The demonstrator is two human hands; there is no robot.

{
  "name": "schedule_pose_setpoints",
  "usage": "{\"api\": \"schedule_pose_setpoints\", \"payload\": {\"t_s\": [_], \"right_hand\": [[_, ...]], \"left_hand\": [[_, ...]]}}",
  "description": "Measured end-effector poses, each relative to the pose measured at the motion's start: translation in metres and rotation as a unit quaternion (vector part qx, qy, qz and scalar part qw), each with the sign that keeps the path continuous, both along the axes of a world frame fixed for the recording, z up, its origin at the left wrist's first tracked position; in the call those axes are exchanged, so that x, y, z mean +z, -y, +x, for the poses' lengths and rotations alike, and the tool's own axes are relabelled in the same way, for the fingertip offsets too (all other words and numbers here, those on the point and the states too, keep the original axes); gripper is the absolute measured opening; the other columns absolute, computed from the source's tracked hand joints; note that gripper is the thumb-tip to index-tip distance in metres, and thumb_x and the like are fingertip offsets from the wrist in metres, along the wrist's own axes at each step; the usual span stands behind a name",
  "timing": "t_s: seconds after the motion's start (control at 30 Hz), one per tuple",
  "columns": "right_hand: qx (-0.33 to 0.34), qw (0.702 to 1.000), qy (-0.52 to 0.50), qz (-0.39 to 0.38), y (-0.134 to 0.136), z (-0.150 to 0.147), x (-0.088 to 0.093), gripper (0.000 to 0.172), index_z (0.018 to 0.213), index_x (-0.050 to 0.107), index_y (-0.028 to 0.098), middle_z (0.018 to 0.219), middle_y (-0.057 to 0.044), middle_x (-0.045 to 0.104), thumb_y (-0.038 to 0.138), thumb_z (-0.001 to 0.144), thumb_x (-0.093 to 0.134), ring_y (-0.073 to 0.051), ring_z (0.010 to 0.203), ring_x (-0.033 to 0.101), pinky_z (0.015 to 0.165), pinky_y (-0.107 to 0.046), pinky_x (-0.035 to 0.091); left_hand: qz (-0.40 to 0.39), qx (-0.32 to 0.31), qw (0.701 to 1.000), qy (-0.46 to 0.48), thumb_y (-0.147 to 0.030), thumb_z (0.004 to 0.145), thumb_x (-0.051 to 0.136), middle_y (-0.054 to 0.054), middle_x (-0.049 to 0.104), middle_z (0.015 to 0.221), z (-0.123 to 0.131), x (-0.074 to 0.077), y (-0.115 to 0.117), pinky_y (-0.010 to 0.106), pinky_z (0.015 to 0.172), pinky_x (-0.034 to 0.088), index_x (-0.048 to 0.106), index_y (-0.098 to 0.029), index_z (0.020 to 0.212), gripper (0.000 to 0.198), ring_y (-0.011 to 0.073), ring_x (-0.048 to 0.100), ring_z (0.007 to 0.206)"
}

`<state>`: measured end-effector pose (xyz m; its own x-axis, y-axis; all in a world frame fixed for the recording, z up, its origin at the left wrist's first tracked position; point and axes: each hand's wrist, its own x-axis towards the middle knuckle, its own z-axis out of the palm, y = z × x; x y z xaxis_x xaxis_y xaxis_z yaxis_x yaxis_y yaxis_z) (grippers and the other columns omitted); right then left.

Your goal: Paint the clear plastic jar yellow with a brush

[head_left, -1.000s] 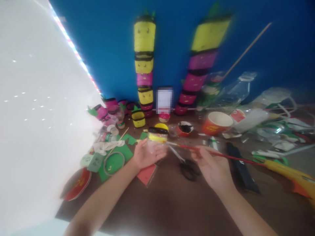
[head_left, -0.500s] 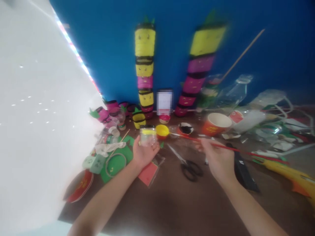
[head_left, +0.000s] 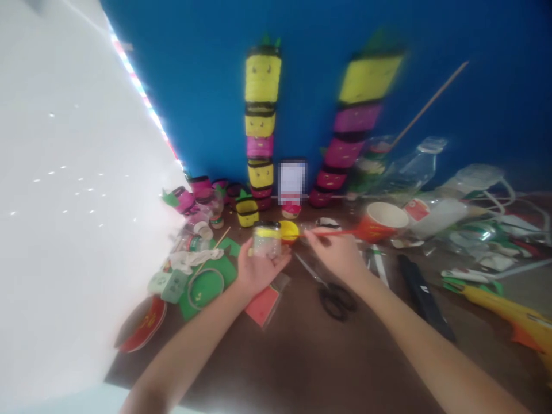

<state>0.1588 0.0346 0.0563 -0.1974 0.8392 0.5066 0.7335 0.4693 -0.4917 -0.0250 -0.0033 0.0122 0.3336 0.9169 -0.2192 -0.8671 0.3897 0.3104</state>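
Note:
My left hand (head_left: pixel 259 275) is closed round a clear plastic cup (head_left: pixel 266 246) with a black rim and a yellow band below it. My right hand (head_left: pixel 340 256) grips a red-handled paintbrush (head_left: pixel 345 233) that points left. Its tip is at the small yellow paint cup (head_left: pixel 290 225), just beyond the clear one; blur hides whether it touches the paint. A small pot of black paint (head_left: pixel 326 222) is partly behind my right hand. Scissors (head_left: pixel 336 300) with black handles lie below and between my hands.
Two painted yellow and magenta cup towers (head_left: pixel 263 80) stand against the blue wall. A red paper cup (head_left: pixel 382 221) is right of my right hand, with clear bottles (head_left: pixel 425 161) behind. Green paper (head_left: pixel 211 282) and a red packet (head_left: pixel 262 306) lie near my left arm.
My right hand has moved left with the paintbrush, bringing its tip to the yellow cup. The clear cup stays in my left hand, and the whole view has shifted slightly.

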Motion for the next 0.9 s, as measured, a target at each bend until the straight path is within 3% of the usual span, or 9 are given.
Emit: {"api": "schedule_pose_setpoints", "payload": {"t_s": [0.13, 0.27, 0.33, 0.43, 0.5, 0.57, 0.67, 0.9], "right_hand": [[-0.029, 0.998, -0.048, -0.031, 0.0, 0.009, 0.004, 0.027, 0.065, 0.066, 0.02, 0.06, -0.004, 0.068, 0.036, 0.081, 0.051, -0.021, 0.062, 0.065, 0.059, -0.03, 0.046], [-0.064, 0.97, -0.21, -0.101, 0.002, 0.024, 0.003, 0.028, 0.061, 0.065, 0.019, 0.054, -0.003, 0.064, 0.04, 0.078, 0.056, -0.017, 0.055, 0.061, 0.055, -0.027, 0.045], [-0.085, 0.936, -0.311, -0.14, 0.006, 0.032, -0.002, 0.027, 0.062, 0.065, 0.018, 0.055, -0.003, 0.064, 0.042, 0.074, 0.062, -0.014, 0.053, 0.058, 0.053, -0.025, 0.045], [-0.108, 0.844, -0.499, -0.164, 0.015, 0.043, -0.011, 0.028, 0.067, 0.065, 0.017, 0.06, -0.002, 0.064, 0.044, 0.066, 0.071, -0.011, 0.052, 0.056, 0.049, -0.023, 0.044], [-0.07, 0.782, -0.598, -0.162, 0.022, 0.05, -0.016, 0.028, 0.066, 0.064, 0.018, 0.064, -0.001, 0.064, 0.042, 0.058, 0.077, -0.011, 0.057, 0.059, 0.049, -0.023, 0.044], [-0.023, 0.76, -0.624, -0.18, 0.03, 0.054, -0.018, 0.026, 0.066, 0.065, 0.02, 0.065, -0.001, 0.065, 0.039, 0.055, 0.079, -0.012, 0.058, 0.06, 0.048, -0.023, 0.045], [0.022, 0.753, -0.626, -0.202, 0.04, 0.054, -0.017, 0.02, 0.065, 0.066, 0.023, 0.063, 0.0, 0.065, 0.036, 0.056, 0.079, -0.012, 0.056, 0.06, 0.048, -0.024, 0.047], [0.038, 0.794, -0.57, -0.208, 0.051, 0.039, -0.015, 0.022, 0.065, 0.067, 0.023, 0.059, 0.001, 0.066, 0.041, 0.058, 0.079, -0.013, 0.051, 0.062, 0.047, -0.025, 0.05]], "left_hand": [[-0.002, -0.001, 1.0, 0.005, -0.05, 0.071, 0.054, 0.019, 0.063, 0.107, -0.001, -0.002, -0.001, 0.04, 0.099, 0.038, 0.059, -0.007, 0.104, 0.055, 0.0287, 0.056, 0.11], [-0.004, -0.014, 1.0, 0.0, -0.046, 0.072, 0.054, 0.016, 0.066, 0.102, -0.002, -0.003, 0.0, 0.038, 0.097, 0.04, 0.058, -0.007, 0.108, 0.053, 0.0242, 0.061, 0.1], [-0.004, -0.012, 1.0, -0.007, -0.042, 0.073, 0.055, 0.014, 0.067, 0.098, -0.002, -0.004, 0.0, 0.036, 0.094, 0.041, 0.06, -0.008, 0.106, 0.048, 0.0211, 0.062, 0.094], [0.017, -0.005, 1.0, -0.021, -0.037, 0.075, 0.055, 0.011, 0.068, 0.097, -0.001, -0.004, 0.002, 0.035, 0.094, 0.042, 0.061, -0.009, 0.104, 0.041, 0.0195, 0.063, 0.093], [0.044, -0.009, 0.998, -0.035, -0.033, 0.075, 0.056, 0.011, 0.069, 0.098, 0.0, -0.005, 0.003, 0.035, 0.095, 0.041, 0.062, -0.01, 0.104, 0.037, 0.0196, 0.063, 0.094], [0.067, -0.017, 0.996, -0.05, -0.03, 0.075, 0.058, 0.01, 0.069, 0.1, 0.002, -0.005, 0.004, 0.036, 0.098, 0.039, 0.062, -0.011, 0.103, 0.034, 0.0199, 0.062, 0.096], [0.094, -0.02, 0.993, -0.068, -0.025, 0.075, 0.06, 0.01, 0.069, 0.102, 0.004, -0.005, 0.005, 0.037, 0.102, 0.035, 0.064, -0.011, 0.101, 0.03, 0.0205, 0.061, 0.1], [0.151, -0.012, 0.984, -0.096, -0.024, 0.073, 0.064, 0.009, 0.067, 0.106, 0.006, -0.004, 0.007, 0.038, 0.106, 0.031, 0.066, -0.014, 0.097, 0.027, 0.0217, 0.058, 0.108]]}}
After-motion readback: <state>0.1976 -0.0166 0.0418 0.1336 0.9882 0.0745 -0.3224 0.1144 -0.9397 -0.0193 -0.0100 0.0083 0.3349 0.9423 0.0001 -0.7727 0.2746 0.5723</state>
